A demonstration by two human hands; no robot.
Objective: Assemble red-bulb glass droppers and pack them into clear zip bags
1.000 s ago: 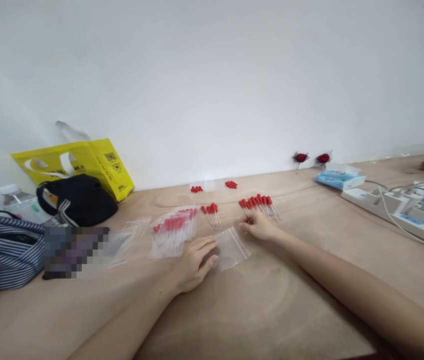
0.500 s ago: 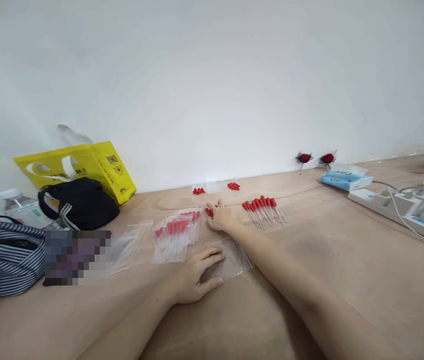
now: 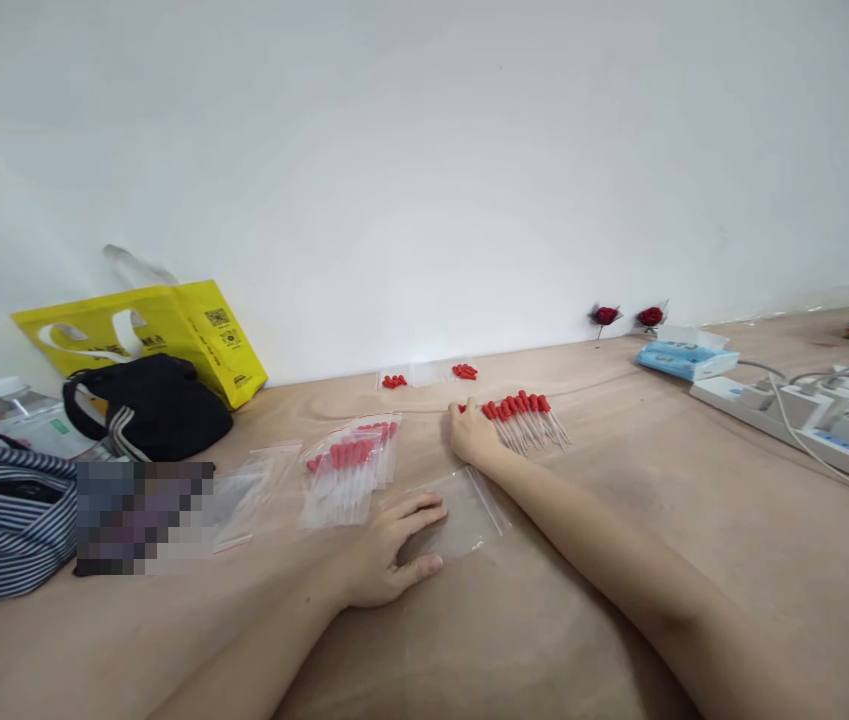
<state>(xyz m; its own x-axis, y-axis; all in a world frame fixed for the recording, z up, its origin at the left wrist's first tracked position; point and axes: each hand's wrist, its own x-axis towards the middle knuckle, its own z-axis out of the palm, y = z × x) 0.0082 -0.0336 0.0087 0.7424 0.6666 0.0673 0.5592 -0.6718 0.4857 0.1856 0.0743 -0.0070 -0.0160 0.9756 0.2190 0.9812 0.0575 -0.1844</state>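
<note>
My left hand (image 3: 398,550) lies with fingers apart on a clear zip bag (image 3: 461,515), pressing it to the tabletop. Beyond the bag, my right hand (image 3: 473,435) is closed, with a bit of a red rubber bulb (image 3: 461,408) showing at its fingertips; the rest is hidden. Just right of that hand lies a row of droppers (image 3: 525,410) with red bulbs and clear stems. To the left of the bag, several packed zip bags (image 3: 349,470) overlap, with red-bulbed droppers inside.
Along the wall are two small groups of red bulbs (image 3: 395,381) on clear plastic. Empty zip bags (image 3: 255,490), a black pouch (image 3: 154,405), a striped bag (image 3: 11,530) and a yellow bag (image 3: 206,340) stand left. Tissues (image 3: 686,355) and a power strip (image 3: 806,420) lie right.
My right hand has moved right, towards the dropper row. The loose red pieces that were beside its fingers no longer lie there. My left hand stays on the bag.
</note>
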